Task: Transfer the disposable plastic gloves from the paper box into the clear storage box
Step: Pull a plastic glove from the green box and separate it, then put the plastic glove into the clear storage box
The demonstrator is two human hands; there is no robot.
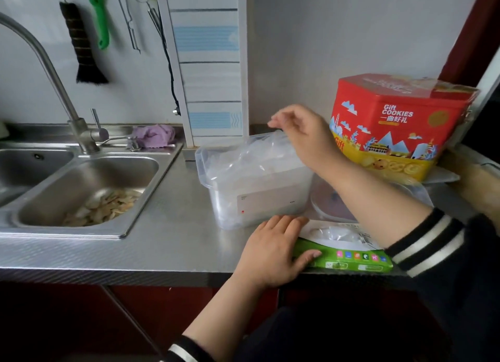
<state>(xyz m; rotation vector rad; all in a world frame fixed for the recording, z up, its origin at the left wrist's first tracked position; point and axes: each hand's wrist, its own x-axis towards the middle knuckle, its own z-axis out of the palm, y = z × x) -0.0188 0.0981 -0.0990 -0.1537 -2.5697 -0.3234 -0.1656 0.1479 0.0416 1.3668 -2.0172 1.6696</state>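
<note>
The right hand (303, 134) is above the clear storage box (254, 183) and pinches a thin plastic glove (259, 156) between thumb and fingers, at the box's back rim. The glove hangs down into the open top of the box, where more crumpled gloves already lie. The clear storage box stands on the steel tabletop (162, 226), in the middle part, a little back from the front edge and right of the sink (89, 183).

The left hand (273, 250) rests on the left end of the paper box (349, 256), with the fingers laid flat over its top and the thumb along its green front side. The paper box lies at the front edge of the tabletop, just in front of the clear storage box. Through its torn top opening some clear gloves show.

A red cookie tin (400, 123) stands near the back right corner of the tabletop, on a clear lid. A purple cloth (155, 135) lies at the back edge, behind the sink, beside the faucet (51, 72). In the sink basin lie pale peelings. A brush (84, 42) hangs on the wall.
</note>
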